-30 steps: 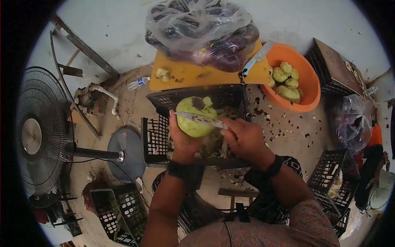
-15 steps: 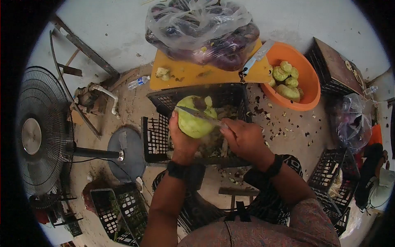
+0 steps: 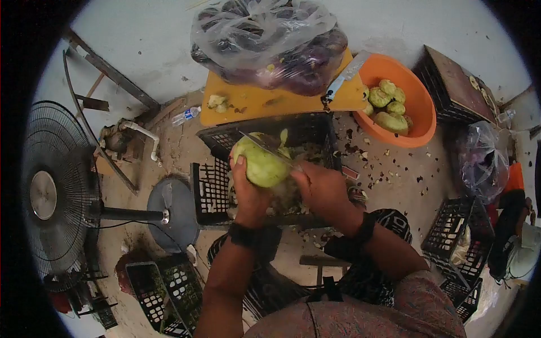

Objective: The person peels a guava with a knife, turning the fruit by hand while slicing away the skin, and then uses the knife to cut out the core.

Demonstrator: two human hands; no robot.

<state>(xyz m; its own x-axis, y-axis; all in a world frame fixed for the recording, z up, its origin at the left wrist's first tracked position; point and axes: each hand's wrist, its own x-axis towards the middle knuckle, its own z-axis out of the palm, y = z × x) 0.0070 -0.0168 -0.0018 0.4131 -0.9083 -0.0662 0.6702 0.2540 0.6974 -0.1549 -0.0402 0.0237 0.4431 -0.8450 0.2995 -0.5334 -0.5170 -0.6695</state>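
- We had the left hand (image 3: 251,194) cupped around the lower left of a large green vegetable (image 3: 266,168), fingers bent and thumb up its side.
- We kept the right hand (image 3: 326,194) closed around a knife (image 3: 267,149), its handle mostly hidden by the fingers.
- We held the blade slanting across the top of the vegetable, near a piece sticking up at its upper right.
- We had the vegetable above a black crate (image 3: 216,216) with scraps inside.
- Beyond the crate we saw a yellow surface (image 3: 248,114) bearing a clear bag (image 3: 270,48) of purple produce, pale scraps (image 3: 217,103) and another knife with a light-blue handle (image 3: 336,86).
- Right of that surface we saw an orange basin (image 3: 422,132) holding pale green pieces (image 3: 391,121).
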